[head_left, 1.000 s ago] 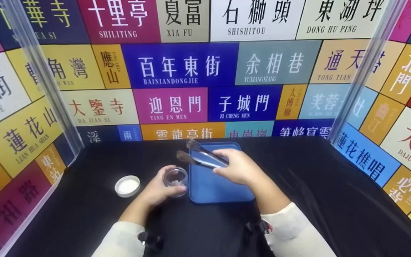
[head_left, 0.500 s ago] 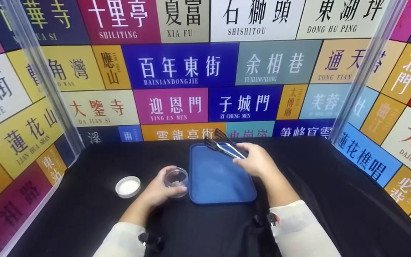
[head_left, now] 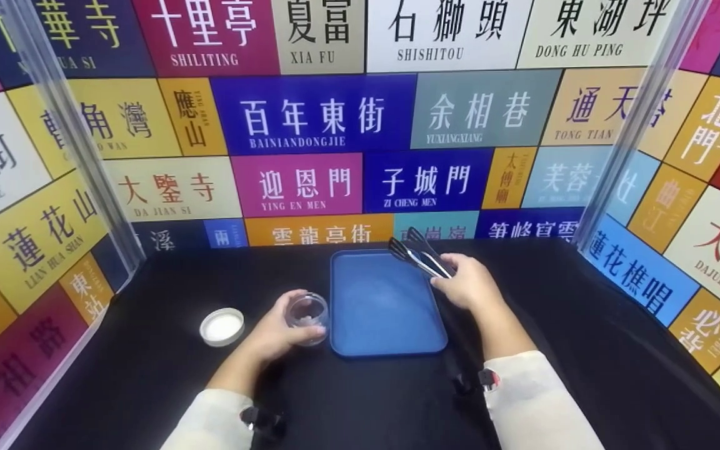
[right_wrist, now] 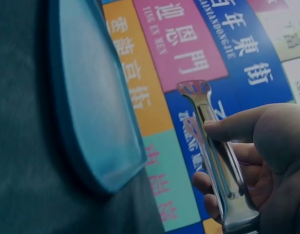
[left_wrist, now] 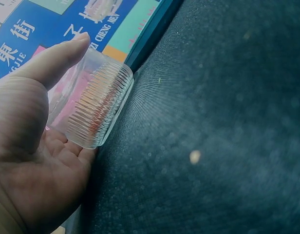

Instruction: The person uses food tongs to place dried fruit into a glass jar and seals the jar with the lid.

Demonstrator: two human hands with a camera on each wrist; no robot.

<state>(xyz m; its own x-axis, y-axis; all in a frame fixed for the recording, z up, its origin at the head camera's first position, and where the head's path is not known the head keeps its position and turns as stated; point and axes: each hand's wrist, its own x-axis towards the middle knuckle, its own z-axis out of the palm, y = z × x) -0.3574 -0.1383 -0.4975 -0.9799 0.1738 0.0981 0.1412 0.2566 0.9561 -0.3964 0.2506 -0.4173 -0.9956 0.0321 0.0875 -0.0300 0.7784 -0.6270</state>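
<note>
My left hand point(head_left: 277, 332) grips a small clear jar point(head_left: 307, 306) beside the left edge of the blue tray point(head_left: 385, 319). The jar's mouth is uncovered, and a little whitish stuff shows inside it. Ribbed walls of the jar point(left_wrist: 101, 105) appear in the left wrist view, thumb on one side and fingers on the other. Over the tray's far right corner, my right hand point(head_left: 469, 286) holds metal tongs point(head_left: 402, 250), their slotted heads pointing away and to the left. The tongs point(right_wrist: 239, 214) have their two arms apart, with nothing between the heads.
A white round lid point(head_left: 222, 327) lies on the black cloth point(head_left: 329, 400) to the left of the jar. Behind the table stands a wall of coloured name panels point(head_left: 316, 115), with clear corner posts point(head_left: 616, 150) at both sides.
My right hand has carried the tongs rightward, from above the tray's far left side to its far right corner. My left hand and the jar have stayed in place.
</note>
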